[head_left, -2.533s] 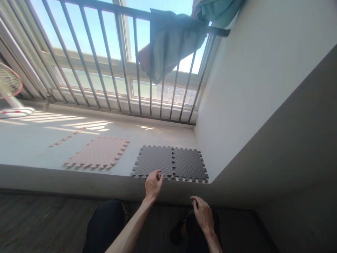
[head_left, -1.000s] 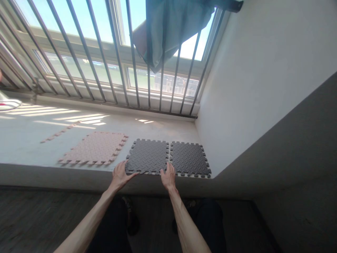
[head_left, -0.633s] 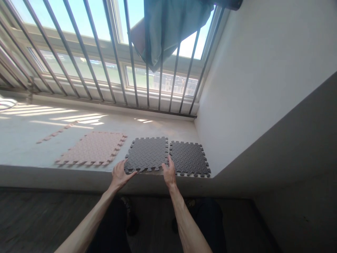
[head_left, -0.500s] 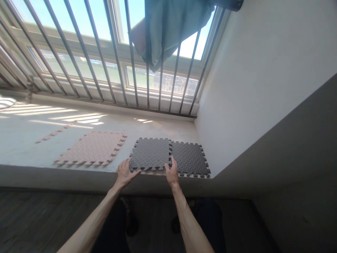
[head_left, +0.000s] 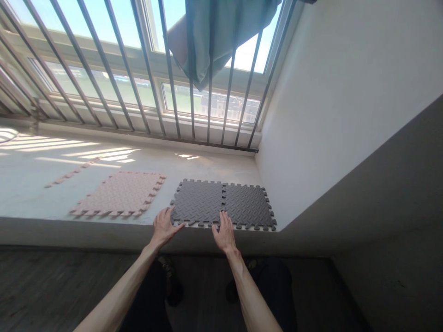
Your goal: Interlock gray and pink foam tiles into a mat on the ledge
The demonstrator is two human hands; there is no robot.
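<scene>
Flat, both hands (head_left: 194,228) press the ridged, jigsaw-edged grey foam tile (head_left: 198,203)

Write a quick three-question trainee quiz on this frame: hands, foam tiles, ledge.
1. True or false: the pink tile is joined to the dark tiles.
2. Which hand rests at the seam between the left dark tile and the right dark tile? A) left hand B) right hand C) neither
3. Fill in: the right dark tile lies in the corner of the ledge, next to the ____.

Key
1. False: a strip of bare ledge separates it from them.
2. B; its fingers lie on the near end of the seam, while the left hand is at the left tile's near left corner.
3. Wall.
</scene>
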